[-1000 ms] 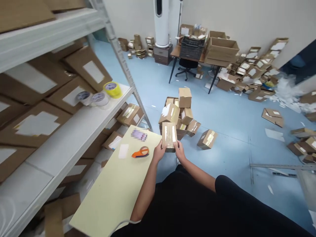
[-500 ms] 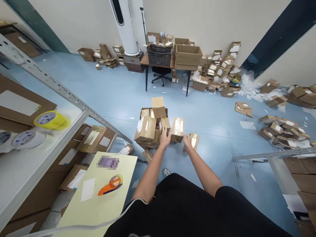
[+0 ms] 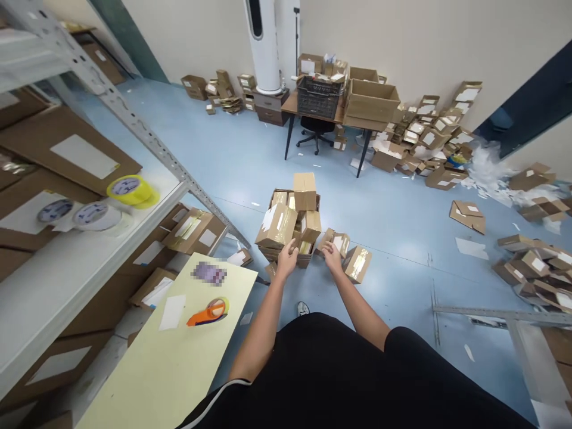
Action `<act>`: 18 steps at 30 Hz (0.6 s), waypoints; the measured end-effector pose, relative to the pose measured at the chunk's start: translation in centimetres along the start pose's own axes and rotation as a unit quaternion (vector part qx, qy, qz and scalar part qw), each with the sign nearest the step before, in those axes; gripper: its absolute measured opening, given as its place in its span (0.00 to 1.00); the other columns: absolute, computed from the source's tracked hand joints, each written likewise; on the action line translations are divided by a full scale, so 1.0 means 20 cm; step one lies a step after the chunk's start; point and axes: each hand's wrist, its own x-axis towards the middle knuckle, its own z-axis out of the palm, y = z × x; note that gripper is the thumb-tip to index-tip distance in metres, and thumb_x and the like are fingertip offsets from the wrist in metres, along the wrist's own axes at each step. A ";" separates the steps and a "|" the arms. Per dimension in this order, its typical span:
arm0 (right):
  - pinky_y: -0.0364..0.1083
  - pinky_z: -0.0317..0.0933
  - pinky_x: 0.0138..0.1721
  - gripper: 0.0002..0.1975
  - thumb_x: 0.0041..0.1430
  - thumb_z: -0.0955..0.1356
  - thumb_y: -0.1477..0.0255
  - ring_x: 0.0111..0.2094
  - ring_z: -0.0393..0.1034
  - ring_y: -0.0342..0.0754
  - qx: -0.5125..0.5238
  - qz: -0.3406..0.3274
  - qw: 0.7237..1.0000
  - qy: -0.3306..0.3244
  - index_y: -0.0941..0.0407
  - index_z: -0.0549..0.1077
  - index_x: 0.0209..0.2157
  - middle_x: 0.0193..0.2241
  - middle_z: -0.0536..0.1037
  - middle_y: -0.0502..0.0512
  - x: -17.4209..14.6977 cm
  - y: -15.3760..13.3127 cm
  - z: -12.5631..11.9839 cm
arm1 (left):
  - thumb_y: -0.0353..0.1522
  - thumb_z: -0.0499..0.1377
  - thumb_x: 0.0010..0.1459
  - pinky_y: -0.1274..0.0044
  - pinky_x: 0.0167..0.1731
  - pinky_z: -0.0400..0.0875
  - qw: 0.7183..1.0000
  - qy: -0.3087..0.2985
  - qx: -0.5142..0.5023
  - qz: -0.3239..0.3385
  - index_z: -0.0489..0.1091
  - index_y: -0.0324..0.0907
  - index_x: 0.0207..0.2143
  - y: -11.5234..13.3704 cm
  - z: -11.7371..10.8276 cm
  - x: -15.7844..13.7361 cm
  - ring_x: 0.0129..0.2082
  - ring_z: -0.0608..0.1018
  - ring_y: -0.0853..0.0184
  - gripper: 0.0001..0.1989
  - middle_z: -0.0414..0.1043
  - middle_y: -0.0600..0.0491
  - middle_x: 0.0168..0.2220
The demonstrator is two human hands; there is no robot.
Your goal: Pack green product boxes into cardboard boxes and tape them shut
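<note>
My left hand is open with its fingers loosely bent, in front of a carton piled with small taped boxes. Nearest to it is a larger brown box with a white label, tilted on the pile. My right hand is open, its fingers apart, beside a small taped box on the floor. Whether its fingertips touch that box I cannot tell. Another taped box lies to its right. A plain box tops the far side of the pile.
A yellow-green tabletop with an orange tape dispenser stands at left, below a metal shelf holding tape rolls. Ahead is a desk with a black crate. Boxes are heaped at back right.
The box that stood between my hands has been let go and appears lower, by the right hand. Both hands have drawn back slightly and left. The view has turned left.
</note>
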 end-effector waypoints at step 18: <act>0.57 0.70 0.56 0.30 0.57 0.70 0.62 0.51 0.77 0.56 -0.065 -0.109 0.933 -0.338 0.54 0.73 0.61 0.58 0.78 0.64 -0.69 -0.02 1.10 | 0.34 0.59 0.66 0.69 0.55 0.75 0.957 0.263 -0.067 -0.097 0.68 0.43 0.67 -0.56 -0.95 -0.73 0.56 0.79 0.58 0.27 0.69 0.42 0.66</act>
